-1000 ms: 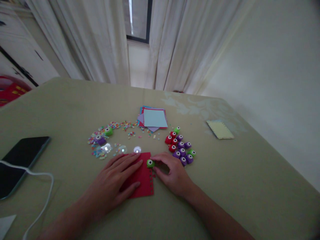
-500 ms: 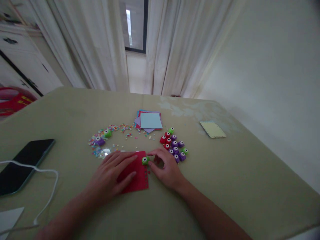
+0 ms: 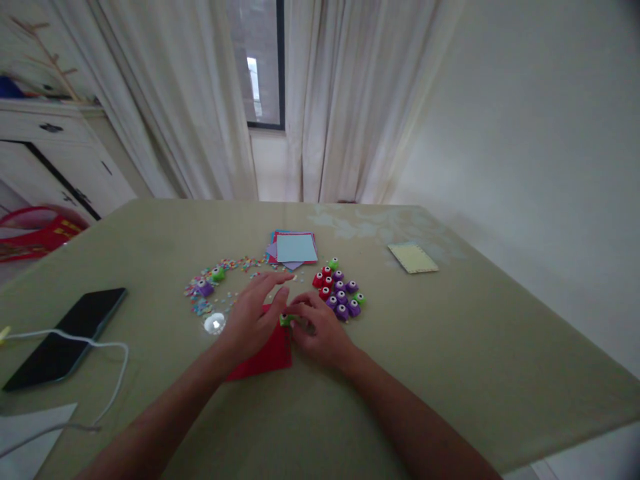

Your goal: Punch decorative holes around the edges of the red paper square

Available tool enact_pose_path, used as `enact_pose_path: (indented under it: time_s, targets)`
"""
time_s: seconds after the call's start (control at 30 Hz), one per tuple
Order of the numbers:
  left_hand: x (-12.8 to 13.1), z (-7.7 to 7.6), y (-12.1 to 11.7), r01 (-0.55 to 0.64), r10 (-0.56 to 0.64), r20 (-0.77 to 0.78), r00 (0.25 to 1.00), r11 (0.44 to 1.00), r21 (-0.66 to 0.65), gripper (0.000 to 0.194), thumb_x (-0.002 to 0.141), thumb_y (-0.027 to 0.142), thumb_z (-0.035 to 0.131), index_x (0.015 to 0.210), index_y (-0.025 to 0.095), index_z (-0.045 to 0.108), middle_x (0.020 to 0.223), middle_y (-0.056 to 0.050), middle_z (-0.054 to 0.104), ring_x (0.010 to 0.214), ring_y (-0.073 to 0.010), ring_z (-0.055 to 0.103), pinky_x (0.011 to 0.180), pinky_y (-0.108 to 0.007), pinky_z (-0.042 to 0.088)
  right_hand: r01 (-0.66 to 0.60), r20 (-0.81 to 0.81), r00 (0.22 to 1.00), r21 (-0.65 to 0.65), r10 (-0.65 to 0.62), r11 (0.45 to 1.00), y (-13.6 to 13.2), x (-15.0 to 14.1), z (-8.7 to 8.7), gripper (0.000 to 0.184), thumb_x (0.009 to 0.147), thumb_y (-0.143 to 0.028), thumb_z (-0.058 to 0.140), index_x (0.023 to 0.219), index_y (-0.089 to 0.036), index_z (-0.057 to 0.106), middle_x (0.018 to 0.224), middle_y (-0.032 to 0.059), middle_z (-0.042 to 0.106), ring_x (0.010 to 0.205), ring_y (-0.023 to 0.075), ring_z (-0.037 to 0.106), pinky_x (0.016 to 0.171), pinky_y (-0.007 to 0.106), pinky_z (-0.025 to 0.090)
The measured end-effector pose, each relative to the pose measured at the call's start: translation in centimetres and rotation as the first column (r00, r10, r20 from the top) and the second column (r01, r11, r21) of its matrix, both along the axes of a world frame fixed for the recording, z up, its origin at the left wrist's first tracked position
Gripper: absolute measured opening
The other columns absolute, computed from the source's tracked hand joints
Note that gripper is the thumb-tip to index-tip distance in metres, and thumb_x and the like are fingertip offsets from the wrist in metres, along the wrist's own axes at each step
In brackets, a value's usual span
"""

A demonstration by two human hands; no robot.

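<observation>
A red sheet of paper [image 3: 267,357] lies on the table, with a row of small punched holes along its right edge. At that edge sits a green craft punch [image 3: 286,320], pinched between the thumb and fingers of my right hand [image 3: 320,327]. My left hand [image 3: 257,317] is over the upper part of the red sheet, fingers stretched out, with its thumb close to the punch. It partly hides the sheet and the punch. To the right of my right hand stands a cluster of red, purple and green craft punches [image 3: 341,287].
Colourful paper bits [image 3: 203,307] are scattered at left around a purple punch [image 3: 205,288] and a green punch [image 3: 218,274]. A clear round cap [image 3: 215,324] lies nearby. Behind is stacked coloured paper [image 3: 297,248]; yellowish cards [image 3: 413,258] lie right, a phone [image 3: 75,333] with a white cable left.
My left hand has lifted from lying flat on the red sheet and moved right, towards the punch. My right hand keeps its pinch on the green punch. The view has tilted up.
</observation>
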State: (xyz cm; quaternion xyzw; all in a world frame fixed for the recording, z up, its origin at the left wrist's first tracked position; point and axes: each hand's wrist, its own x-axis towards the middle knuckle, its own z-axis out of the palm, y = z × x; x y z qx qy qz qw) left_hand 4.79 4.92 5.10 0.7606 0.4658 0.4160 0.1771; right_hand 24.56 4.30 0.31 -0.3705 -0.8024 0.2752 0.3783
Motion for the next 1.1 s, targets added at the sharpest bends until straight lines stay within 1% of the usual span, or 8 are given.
enact_pose_path:
  time_s: [0.13,0.3,0.5,0.7,0.8,0.93,1.03,1.1]
  targets:
    - [3.8,0.6,3.1,0.062,-0.062,0.059,0.996,0.998,0.013,0.035,0.113,0.038,0.045,0.127,0.021,0.072,0.127,-0.010,0.077,0.122,-0.0255,0.070,0.111,-0.043,0.053,0.009,0.029,1.000,0.015,-0.010,1.000,0.1,-0.2,-0.5,0.035,0.085,-0.002,0.069,0.111,-0.021,0.082,0.121,0.0099,0.069,0.110,0.0241,0.069,0.102,0.038,0.058]
    - [6.3,-0.7,4.7,0.147,-0.144,0.101,0.984,0.989,-0.021,0.043,0.115,0.043,0.038,0.124,0.022,0.074,0.124,-0.010,0.079,0.118,-0.0253,0.073,0.109,-0.043,0.055,0.032,-0.013,0.999,-0.013,-0.033,0.999,0.3,-0.5,-1.0,0.036,0.080,0.002,0.069,0.104,-0.020,0.085,0.132,0.0119,0.072,0.122,0.0286,0.069,0.108,0.040,0.057]
    - [6.2,-2.4,4.5,0.197,-0.187,0.107,0.977,0.976,-0.092,0.050,0.116,0.047,0.034,0.122,0.021,0.076,0.123,-0.010,0.079,0.116,-0.0261,0.073,0.107,-0.045,0.057,0.019,-0.018,1.000,-0.035,-0.019,0.999,0.6,-0.5,-1.5,0.036,0.081,-0.003,0.071,0.107,-0.021,0.087,0.136,0.0114,0.075,0.125,0.0297,0.070,0.113,0.042,0.057]
    - [6.0,-2.7,4.5,0.221,-0.212,0.088,0.973,0.968,-0.115,0.053,0.117,0.046,0.029,0.123,0.022,0.076,0.127,-0.009,0.078,0.124,-0.0258,0.070,0.114,-0.046,0.052,0.045,-0.028,0.999,-0.062,-0.047,0.997,0.3,-0.7,-1.7,0.037,0.086,-0.008,0.070,0.119,-0.016,0.084,0.139,0.0162,0.074,0.130,0.0307,0.070,0.114,0.041,0.056]
    - [5.9,-2.9,4.5,0.214,-0.207,0.074,0.976,0.971,-0.105,0.053,0.117,0.044,0.028,0.120,0.021,0.076,0.123,-0.010,0.079,0.121,-0.0256,0.071,0.112,-0.046,0.054,0.060,-0.016,0.998,-0.082,-0.061,0.995,0.2,-0.8,-1.7,0.042,0.085,-0.007,0.068,0.124,-0.015,0.082,0.140,0.0169,0.073,0.130,0.0310,0.070,0.115,0.041,0.055]
    - [6.2,-2.8,4.5,0.210,-0.208,0.029,0.978,0.975,-0.072,0.052,0.116,0.040,0.028,0.112,0.022,0.076,0.114,-0.009,0.079,0.114,-0.0251,0.073,0.107,-0.044,0.056,0.078,0.006,0.997,-0.050,-0.077,0.996,0.3,-0.8,-2.0,0.041,0.081,-0.005,0.068,0.119,-0.011,0.084,0.140,0.0203,0.072,0.131,0.0344,0.068,0.116,0.043,0.054]
    - [6.4,-2.1,4.3,0.189,-0.190,-0.018,0.982,0.982,-0.030,0.047,0.115,0.037,0.031,0.111,0.021,0.076,0.113,-0.009,0.078,0.112,-0.0247,0.072,0.106,-0.042,0.056,0.070,-0.014,0.997,-0.035,-0.070,0.997,0.3,-0.7,-1.8,0.042,0.080,-0.002,0.068,0.115,-0.015,0.085,0.138,0.0174,0.072,0.128,0.0323,0.069,0.114,0.041,0.055]
    - [5.8,-1.7,4.1,0.149,-0.149,-0.047,0.988,0.989,-0.002,0.043,0.115,0.036,0.034,0.118,0.021,0.074,0.118,-0.010,0.076,0.117,-0.0248,0.070,0.108,-0.041,0.054,0.061,-0.009,0.998,-0.018,-0.062,0.998,0.1,-0.7,-1.5,0.037,0.082,-0.001,0.069,0.111,-0.018,0.086,0.138,0.0150,0.071,0.125,0.0301,0.069,0.112,0.040,0.056]
